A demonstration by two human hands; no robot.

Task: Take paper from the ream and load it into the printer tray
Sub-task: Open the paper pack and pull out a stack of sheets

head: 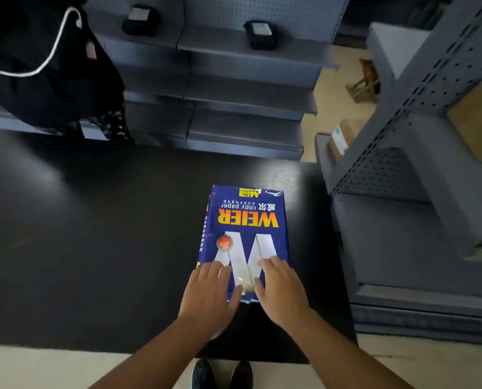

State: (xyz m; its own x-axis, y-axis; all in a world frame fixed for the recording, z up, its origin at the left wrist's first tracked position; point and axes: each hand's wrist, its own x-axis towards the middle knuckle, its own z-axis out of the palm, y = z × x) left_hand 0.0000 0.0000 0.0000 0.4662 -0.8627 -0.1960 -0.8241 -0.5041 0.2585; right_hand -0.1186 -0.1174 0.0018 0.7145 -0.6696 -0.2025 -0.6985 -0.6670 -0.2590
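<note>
A blue wrapped ream of copy paper [245,220] lies flat on a black table [94,248], its long side running away from me, the print upside down to me. My left hand [209,293] lies flat on the ream's near left corner, fingers spread on top. My right hand [282,290] lies flat on the near right corner in the same way. Between the two hands the wrapper looks pale and creased. No printer or printer tray is recognisable in the view.
Grey metal shelving [234,80] stands behind the table with two small black devices [259,33] on it. A taller grey rack [402,192] with cardboard boxes [475,122] stands close on the right. A black bag [52,80] hangs at upper left.
</note>
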